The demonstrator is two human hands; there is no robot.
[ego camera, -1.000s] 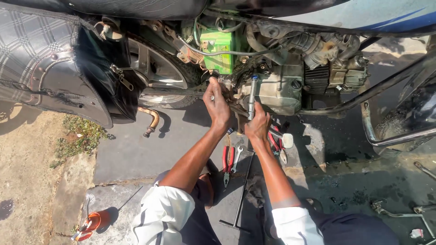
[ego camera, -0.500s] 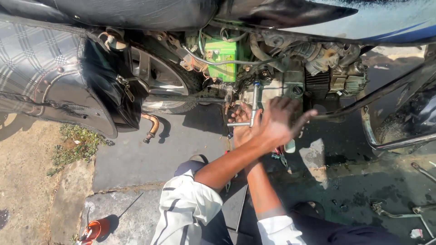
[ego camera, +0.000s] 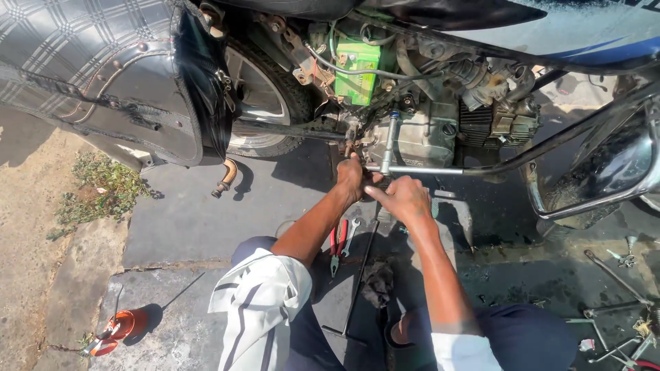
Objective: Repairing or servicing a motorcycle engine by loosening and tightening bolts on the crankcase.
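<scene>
T-handle wrench standing upright against the lower engine casing of a motorcycle, below the green battery. Left hand, fingers curled at the casing's underside; whether it grasps anything cannot be told. Right hand, just beside it, loosely open, forefinger extended toward the left hand. Red-handled pliers and a spanner lie on the pavement beneath the forearms.
</scene>
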